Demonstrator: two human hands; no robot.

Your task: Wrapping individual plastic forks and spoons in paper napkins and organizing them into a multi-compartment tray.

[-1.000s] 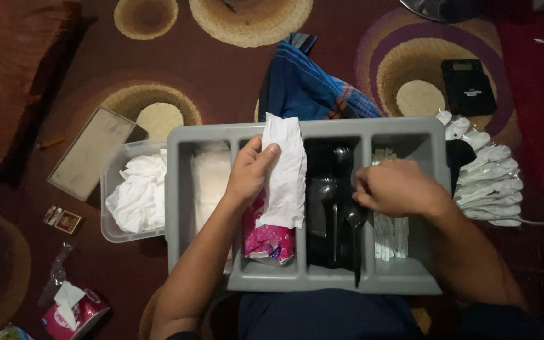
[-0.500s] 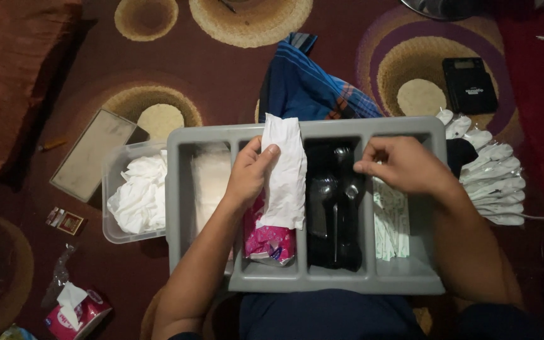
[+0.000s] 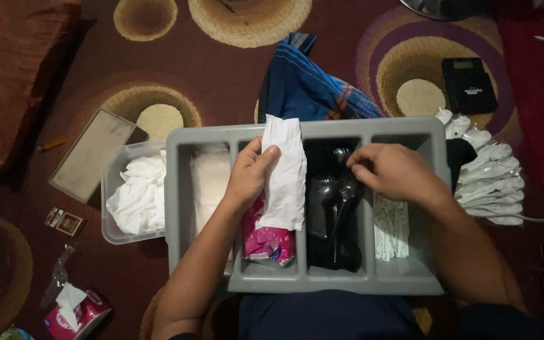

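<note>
Carpeted floor (image 3: 221,75), dark red with tan rings, carries a grey tray (image 3: 177,208) of four long bins, right before my knees. My left hand (image 3: 250,173) pinches a white napkin (image 3: 284,176) by its top; the napkin hangs lengthwise, away from me, over a pink packet (image 3: 269,242) in the second bin. My right hand (image 3: 395,173), fingers curled, picks at black spoons (image 3: 332,214) in the third bin, just left of it; what it grips I cannot tell. White packets (image 3: 390,230) fill the fourth. Left of the tray a clear tub (image 3: 111,233) holds napkins. Farther off lies blue cloth (image 3: 310,88).
</note>
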